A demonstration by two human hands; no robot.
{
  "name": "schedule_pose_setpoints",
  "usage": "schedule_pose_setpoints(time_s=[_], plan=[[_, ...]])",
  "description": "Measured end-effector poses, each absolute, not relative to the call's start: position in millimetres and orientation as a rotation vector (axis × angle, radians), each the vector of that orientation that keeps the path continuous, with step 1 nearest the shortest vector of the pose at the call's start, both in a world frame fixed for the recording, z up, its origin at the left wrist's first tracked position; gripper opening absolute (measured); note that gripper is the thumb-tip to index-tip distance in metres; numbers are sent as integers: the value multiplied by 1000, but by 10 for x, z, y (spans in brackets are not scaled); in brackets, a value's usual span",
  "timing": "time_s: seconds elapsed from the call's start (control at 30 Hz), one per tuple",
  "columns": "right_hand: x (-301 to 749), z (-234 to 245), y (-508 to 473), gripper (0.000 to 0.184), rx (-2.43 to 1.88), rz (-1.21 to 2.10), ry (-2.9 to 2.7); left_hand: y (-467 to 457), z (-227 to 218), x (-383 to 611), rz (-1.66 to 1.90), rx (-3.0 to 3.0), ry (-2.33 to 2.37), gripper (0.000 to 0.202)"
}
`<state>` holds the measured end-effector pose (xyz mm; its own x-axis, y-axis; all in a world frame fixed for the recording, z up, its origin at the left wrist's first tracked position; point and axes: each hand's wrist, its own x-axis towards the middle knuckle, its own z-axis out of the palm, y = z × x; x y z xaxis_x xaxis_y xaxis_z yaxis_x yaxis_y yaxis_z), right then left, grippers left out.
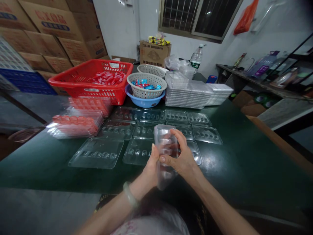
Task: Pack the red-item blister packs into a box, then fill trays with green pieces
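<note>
Between my two hands is a clear plastic tray point(167, 138) with molded hollows, possibly several nested together, tilted upright above the table. My left hand point(152, 163) grips its left edge, the thumb pressed on the near face and the other fingers hidden behind. With fingers along the right edge and thumb across the front, my right hand point(182, 156) also holds it. Beneath and beyond lie rows of flat clear trays, among them one at the left point(96, 152) and one at the right point(207, 134), spread on the dark green table point(234, 173).
A red basket point(90, 85) of pink pieces stands at the back left, near blurred stacks of trays with red contents point(74, 122). A grey colander point(146, 93) with blue wrapped pieces sits in a blue basin point(145, 101). Stacked clear trays point(188, 94) stand at the back right.
</note>
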<state>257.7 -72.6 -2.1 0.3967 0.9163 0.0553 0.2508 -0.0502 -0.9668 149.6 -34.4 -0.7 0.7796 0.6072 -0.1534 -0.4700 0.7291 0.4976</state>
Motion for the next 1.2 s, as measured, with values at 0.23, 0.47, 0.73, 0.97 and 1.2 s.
schedule_pose_setpoints(time_s=[0.23,0.47,0.73,0.97,1.2], plan=[[2577,114,-817,68,-1679,526,-1152,-310,-213,1517,774,710,562,57],[2392,276,-976,16,-1518,702,-1272,-254,-257,1572,809,974,479,50],[3185,368,-1488,11,-1884,219,-1127,-70,-41,1432,740,665,700,52],[4074,-309,-2288,25,-2423,-452,-1859,79,-104,1320,797,770,638,50],[4265,-513,-2316,35,-2562,-516,-2168,-62,-95,1402,674,839,630,47]])
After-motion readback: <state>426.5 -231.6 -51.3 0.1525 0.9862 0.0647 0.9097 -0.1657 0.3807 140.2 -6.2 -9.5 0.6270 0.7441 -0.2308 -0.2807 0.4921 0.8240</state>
